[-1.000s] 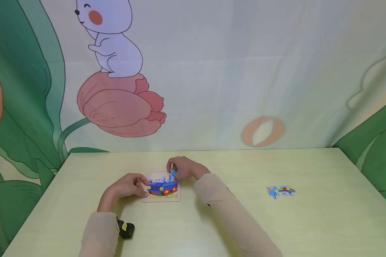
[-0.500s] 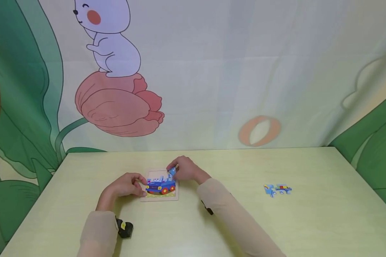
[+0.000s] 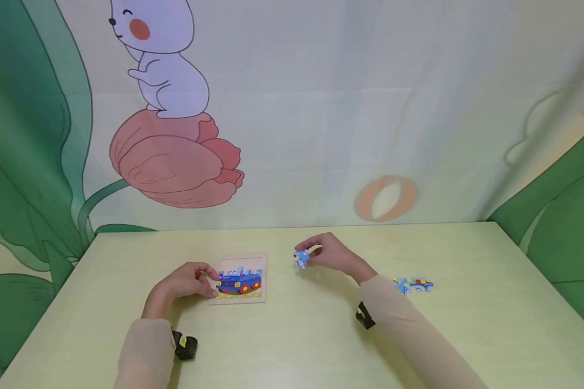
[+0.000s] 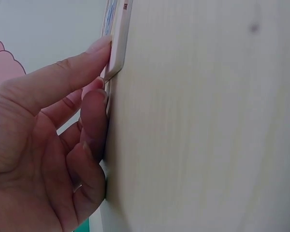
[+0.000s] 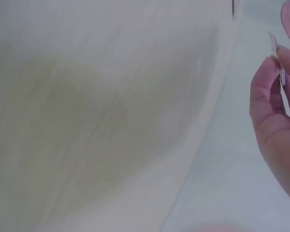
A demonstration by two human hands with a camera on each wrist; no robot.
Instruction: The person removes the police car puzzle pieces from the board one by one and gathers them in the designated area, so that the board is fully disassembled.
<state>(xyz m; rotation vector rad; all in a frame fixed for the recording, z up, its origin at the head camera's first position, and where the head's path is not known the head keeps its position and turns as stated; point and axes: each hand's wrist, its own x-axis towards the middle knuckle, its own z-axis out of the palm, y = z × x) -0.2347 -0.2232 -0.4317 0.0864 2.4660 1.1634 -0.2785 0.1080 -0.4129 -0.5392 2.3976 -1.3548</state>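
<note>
A wooden jigsaw puzzle board (image 3: 238,302) lies left of the table's middle, with blue vehicle pieces fitted in its lower part and bare wood along the top. My left hand (image 3: 187,282) holds the board's left edge. In the left wrist view the thumb (image 4: 63,77) lies on the board's rim (image 4: 118,53), the other fingers curled beside it. My right hand (image 3: 333,253) pinches a light blue puzzle piece (image 3: 300,258) above the table, to the right of the board. The right wrist view shows that piece (image 5: 276,53) edge-on between thumb and fingers.
Two loose puzzle pieces lie further right: a light blue one (image 3: 401,286), partly behind the right sleeve, and one with red and yellow parts (image 3: 421,284). A printed curtain (image 3: 292,135) hangs behind the table (image 3: 292,346).
My right hand has lifted the light blue piece off the board's upper right and carried it to the right. My left hand stays at the board's left edge. The view has shifted slightly.
</note>
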